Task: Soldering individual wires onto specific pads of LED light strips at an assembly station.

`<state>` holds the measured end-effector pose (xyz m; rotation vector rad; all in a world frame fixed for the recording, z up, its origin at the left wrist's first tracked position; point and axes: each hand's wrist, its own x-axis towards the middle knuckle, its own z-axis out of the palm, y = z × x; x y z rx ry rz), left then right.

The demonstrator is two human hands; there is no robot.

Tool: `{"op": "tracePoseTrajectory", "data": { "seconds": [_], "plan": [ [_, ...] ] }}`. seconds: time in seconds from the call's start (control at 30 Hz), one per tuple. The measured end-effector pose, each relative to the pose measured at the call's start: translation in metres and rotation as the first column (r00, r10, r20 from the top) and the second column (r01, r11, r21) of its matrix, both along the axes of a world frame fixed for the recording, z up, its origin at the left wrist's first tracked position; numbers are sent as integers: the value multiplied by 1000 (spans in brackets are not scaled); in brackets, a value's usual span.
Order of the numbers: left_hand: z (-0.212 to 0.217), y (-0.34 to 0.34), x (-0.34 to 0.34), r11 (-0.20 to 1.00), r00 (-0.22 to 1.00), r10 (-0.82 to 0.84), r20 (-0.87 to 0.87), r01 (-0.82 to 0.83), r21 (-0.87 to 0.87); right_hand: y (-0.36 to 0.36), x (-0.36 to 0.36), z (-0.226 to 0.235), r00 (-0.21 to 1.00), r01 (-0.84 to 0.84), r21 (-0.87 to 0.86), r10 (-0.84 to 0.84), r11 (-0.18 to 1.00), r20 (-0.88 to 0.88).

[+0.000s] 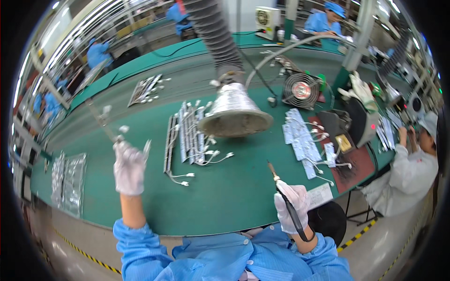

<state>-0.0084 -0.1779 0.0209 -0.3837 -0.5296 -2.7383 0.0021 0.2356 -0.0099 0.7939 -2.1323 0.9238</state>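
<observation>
My left hand (130, 168), in a white glove, is raised over the left part of the green bench with its fingers closed on the near end of a narrow strip (101, 120). The strip slants up and away, blurred, with white connectors dangling beside it. My gloved right hand (292, 206) is wrapped round the dark handle of a soldering iron (290, 208), whose tip points up and to the left above the bench. Between my hands lie several long metal strips (187, 133) with white wires and plugs. A pile of pale strips with leads (300, 138) lies farther right.
A funnel-shaped extraction hood (234, 112) hangs over the bench's middle on a ribbed hose. At the right are a round fan (301, 90), a soldering station (363, 122) and a reddish mat (358, 171). Clear plastic bags (70, 182) lie far left. A co-worker (408, 168) sits at the right.
</observation>
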Motion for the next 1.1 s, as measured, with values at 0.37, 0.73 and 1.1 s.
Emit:
{"op": "tracePoseTrajectory", "data": {
  "seconds": [0.37, 0.73, 1.1],
  "plan": [
    [26, 122, 27, 24, 630, -203, 750, 769, -639, -7, 1, 11, 993, 100, -210, -85, 973, 77],
    [1, 148, 8, 188, 741, 93, 665, 643, -743, -58, -4, -7, 826, -55, -602, 375, 797, 421],
    [-21, 146, 19, 49, 872, 212, 441, 441, -896, -48, -11, -26, 953, -167, 167, 203, 972, -225]
  ]
}}
